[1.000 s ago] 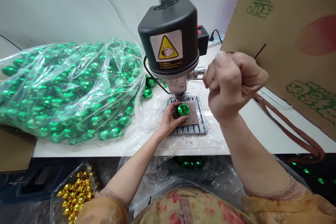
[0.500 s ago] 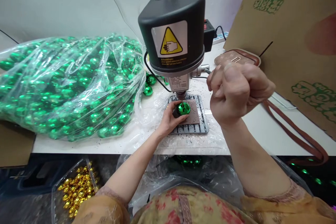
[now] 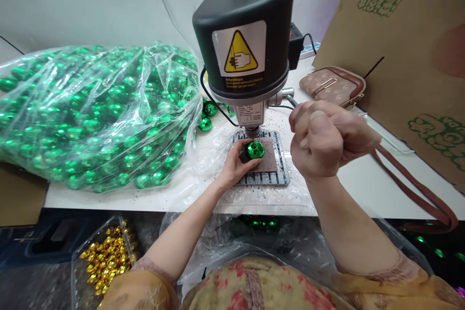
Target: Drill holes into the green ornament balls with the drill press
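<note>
A shiny green faceted ball (image 3: 255, 149) rests under the chuck of a black bench drill press (image 3: 243, 34). Thumb and fingers of my left hand (image 3: 236, 163) curl round the ball's left side and hold it over a brown pad (image 3: 269, 157) on the slotted metal base (image 3: 282, 174). My right hand (image 3: 321, 138) is closed in a fist around the drill press lever (image 3: 291, 100), whose grip end is hidden inside the fingers. Dark shavings lie scattered over the base and the table around it.
A big clear plastic bag (image 3: 98, 116) of green balls fills the left side of the table, with loose green balls (image 3: 205, 123) beside it. At right are a patterned purse (image 3: 327, 86) and a cardboard box (image 3: 407, 48). Below left, a clear bin (image 3: 74, 271) holds gold balls (image 3: 109, 261).
My right hand, closed on the lever, has lowered slightly. The drill press head appears a little larger and higher in view. My left hand keeps the green ball in the same place.
</note>
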The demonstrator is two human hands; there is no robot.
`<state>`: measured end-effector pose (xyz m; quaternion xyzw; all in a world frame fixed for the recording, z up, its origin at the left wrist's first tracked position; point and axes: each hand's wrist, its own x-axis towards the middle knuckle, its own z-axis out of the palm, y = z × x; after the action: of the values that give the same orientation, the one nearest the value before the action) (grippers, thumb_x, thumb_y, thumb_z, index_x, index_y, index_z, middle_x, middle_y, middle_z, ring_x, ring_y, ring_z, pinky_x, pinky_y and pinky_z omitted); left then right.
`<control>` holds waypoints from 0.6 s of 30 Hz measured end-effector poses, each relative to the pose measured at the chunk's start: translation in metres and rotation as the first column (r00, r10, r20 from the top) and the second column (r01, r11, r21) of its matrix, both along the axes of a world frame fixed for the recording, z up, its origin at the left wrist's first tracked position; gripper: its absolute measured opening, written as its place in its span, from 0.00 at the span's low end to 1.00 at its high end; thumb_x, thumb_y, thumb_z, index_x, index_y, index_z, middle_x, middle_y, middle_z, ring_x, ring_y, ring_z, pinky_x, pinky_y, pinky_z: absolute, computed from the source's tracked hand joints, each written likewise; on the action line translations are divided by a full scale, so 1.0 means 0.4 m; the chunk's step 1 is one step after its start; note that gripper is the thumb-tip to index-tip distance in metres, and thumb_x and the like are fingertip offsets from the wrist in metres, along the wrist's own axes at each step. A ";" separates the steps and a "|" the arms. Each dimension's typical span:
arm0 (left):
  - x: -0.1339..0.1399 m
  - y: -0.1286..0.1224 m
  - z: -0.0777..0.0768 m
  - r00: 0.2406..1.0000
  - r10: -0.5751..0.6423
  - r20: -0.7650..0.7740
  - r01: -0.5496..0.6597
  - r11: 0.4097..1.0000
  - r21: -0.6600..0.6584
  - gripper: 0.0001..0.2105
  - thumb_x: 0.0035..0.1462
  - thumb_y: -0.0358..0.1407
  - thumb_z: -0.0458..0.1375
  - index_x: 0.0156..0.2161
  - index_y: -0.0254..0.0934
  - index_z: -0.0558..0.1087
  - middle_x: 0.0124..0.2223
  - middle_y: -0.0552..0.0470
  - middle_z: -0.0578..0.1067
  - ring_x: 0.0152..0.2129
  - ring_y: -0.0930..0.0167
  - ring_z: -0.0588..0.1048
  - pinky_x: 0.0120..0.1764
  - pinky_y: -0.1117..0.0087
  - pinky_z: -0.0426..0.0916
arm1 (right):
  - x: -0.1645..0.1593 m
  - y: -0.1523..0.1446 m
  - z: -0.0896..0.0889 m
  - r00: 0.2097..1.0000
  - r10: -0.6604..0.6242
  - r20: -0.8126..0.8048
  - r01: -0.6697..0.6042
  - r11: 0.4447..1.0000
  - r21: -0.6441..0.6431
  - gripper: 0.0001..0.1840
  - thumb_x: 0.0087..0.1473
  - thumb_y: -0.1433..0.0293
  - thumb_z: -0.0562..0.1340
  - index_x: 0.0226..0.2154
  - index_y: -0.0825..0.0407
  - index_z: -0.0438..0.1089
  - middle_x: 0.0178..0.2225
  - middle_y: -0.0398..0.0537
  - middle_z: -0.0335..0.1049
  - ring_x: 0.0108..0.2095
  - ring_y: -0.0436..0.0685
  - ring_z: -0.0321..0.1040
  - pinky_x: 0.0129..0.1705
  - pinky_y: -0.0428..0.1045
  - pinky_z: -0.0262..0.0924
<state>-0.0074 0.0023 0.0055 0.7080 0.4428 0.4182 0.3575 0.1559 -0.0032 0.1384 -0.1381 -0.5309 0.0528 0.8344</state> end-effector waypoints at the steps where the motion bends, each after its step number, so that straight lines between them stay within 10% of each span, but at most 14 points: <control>1: 0.000 0.000 0.000 1.000 -0.003 0.000 0.003 1.000 0.000 0.26 0.53 0.44 0.70 0.55 0.40 0.69 0.54 0.44 0.76 0.53 0.58 0.74 0.58 0.54 0.69 | 0.001 0.002 -0.001 1.000 0.006 0.012 -0.006 1.000 0.026 0.27 0.56 0.70 0.61 0.17 0.52 0.42 0.15 0.37 0.43 0.15 0.43 0.41 0.20 0.49 0.41; 12: 0.000 0.001 -0.005 1.000 0.008 -0.013 -0.008 1.000 0.020 0.27 0.54 0.44 0.70 0.55 0.40 0.69 0.54 0.44 0.76 0.52 0.58 0.75 0.56 0.55 0.70 | 0.007 0.002 -0.026 0.998 -0.020 0.055 0.014 0.994 0.110 0.28 0.56 0.75 0.61 0.17 0.52 0.41 0.14 0.36 0.42 0.13 0.42 0.44 0.18 0.48 0.44; 18: 0.001 -0.001 -0.007 1.000 0.025 -0.008 -0.025 1.000 0.005 0.27 0.52 0.43 0.71 0.56 0.40 0.70 0.54 0.44 0.76 0.51 0.59 0.76 0.55 0.56 0.72 | -0.004 -0.009 0.094 0.999 -0.031 -0.036 0.024 0.985 -0.170 0.27 0.59 0.72 0.62 0.16 0.50 0.48 0.14 0.35 0.44 0.15 0.43 0.46 0.17 0.46 0.45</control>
<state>-0.0069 0.0018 0.0027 0.7047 0.4522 0.4210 0.3488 0.1542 -0.0067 0.1759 -0.2151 -0.5065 0.0889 0.8303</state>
